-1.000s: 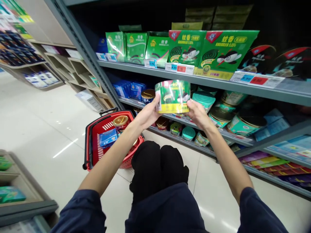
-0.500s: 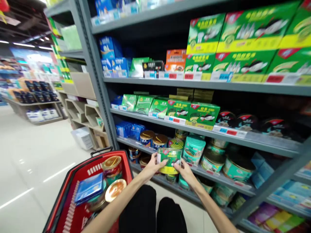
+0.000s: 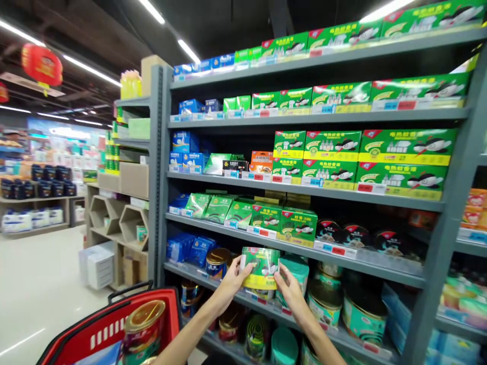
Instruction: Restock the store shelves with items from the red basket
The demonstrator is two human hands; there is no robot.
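Both hands hold a round green and yellow tin [image 3: 261,267] in front of a grey shelf [image 3: 289,246]. My left hand [image 3: 233,276] grips its left side with fingers wrapped round it. On the tin's right side, my right hand [image 3: 289,289] has its fingers closed on the edge. The tin sits level with a row of similar tins: a gold-lidded one [image 3: 216,262] to its left, a teal one [image 3: 294,270] just behind it.
A red shopping basket [image 3: 102,332] stands at the lower left with a gold-lidded tin [image 3: 142,329] in it. Green boxes [image 3: 297,225] fill the shelves above. White boxes [image 3: 97,266] sit on the floor by a wooden display at the left. An aisle runs left.
The view has tilted up from my knees and the basket to the whole shelving unit. The tin stays in both hands, now close to the shelf's row of tins.
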